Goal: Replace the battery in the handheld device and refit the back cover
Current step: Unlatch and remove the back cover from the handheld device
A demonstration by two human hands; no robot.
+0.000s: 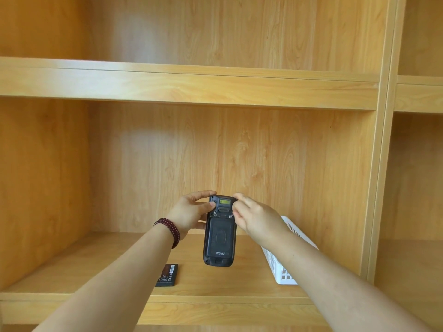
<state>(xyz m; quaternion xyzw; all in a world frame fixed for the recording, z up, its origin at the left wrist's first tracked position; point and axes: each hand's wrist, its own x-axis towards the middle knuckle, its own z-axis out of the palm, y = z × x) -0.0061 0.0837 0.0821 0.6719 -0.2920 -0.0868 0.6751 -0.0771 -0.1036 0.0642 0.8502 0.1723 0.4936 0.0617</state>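
Note:
A black handheld device [219,232] is held upright in the air above the shelf, its back facing me. The back cover [221,236] sits on it, with two small metal latches near its top. My left hand [189,214] grips the device's upper left side, thumb pressed on the back beside the scanner window. My right hand [254,215] pinches at the right latch by the device's upper right edge. A loose black battery [167,275] lies flat on the shelf, below and left of the device, partly hidden by my left forearm.
A white perforated plastic basket [279,267] stands on the wooden shelf board [215,281] at the right, behind my right forearm. A wooden upright [376,188] bounds the compartment on the right; another shelf [191,85] runs overhead.

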